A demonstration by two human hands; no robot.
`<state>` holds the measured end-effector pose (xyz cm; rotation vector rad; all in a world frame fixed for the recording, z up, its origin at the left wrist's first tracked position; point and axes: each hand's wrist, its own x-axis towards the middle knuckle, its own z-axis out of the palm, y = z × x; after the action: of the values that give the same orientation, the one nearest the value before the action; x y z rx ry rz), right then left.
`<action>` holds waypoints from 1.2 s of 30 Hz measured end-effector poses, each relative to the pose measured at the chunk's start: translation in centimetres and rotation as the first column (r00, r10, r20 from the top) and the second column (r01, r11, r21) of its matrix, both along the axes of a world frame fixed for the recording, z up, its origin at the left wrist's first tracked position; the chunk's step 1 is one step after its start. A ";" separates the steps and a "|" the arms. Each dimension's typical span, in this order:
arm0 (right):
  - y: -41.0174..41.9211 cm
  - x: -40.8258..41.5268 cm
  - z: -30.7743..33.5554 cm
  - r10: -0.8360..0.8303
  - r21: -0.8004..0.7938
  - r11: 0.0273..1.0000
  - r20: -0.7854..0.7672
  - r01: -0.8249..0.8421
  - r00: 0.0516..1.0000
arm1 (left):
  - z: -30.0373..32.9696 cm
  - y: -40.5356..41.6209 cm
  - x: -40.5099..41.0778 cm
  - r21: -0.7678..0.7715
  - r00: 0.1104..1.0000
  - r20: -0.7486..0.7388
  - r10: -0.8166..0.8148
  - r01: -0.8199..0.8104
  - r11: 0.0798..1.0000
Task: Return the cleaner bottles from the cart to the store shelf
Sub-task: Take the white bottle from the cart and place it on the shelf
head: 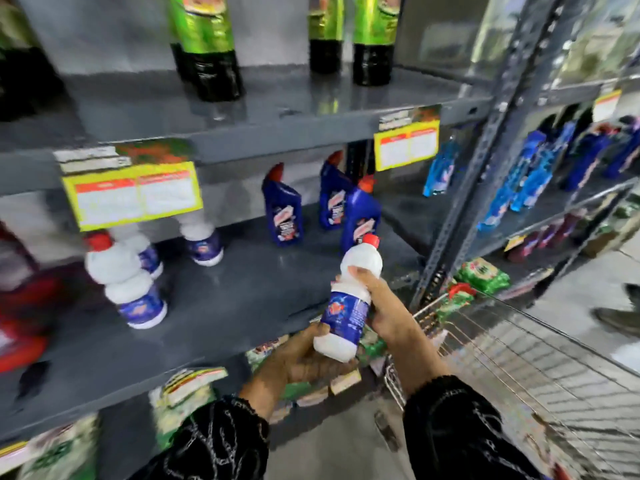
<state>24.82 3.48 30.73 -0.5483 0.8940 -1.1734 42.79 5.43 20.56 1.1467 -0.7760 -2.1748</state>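
Over the front edge of the grey metal store shelf [221, 299], I hold a white plastic cleaner bottle with a red cap and blue label [349, 299] in both hands. My left hand [304, 355] cups its base, grip closed around it; my right hand [381, 306] wraps its middle. Matching white bottles [128, 282] stand on the shelf, left. The wire cart [519, 358] sits right.

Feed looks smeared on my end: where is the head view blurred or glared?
Head view: motion blur smears the left edge and the shelf tags; the held white bottle and both hands, left and right, stay fairly sharp; glare streaks the grey shelf; wide-angle bends the uprights.
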 end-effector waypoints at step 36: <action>-10.1 20.6 -1.4 0.101 -0.162 0.958 -0.579 -0.236 0.809 | 2.9 -6.9 11.4 -0.744 0.241 0.586 0.774 -0.219 0.632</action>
<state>45.42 -6.61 29.30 -1.1879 1.1913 -0.9595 54.18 -1.42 23.48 1.8798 -1.0719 -0.5173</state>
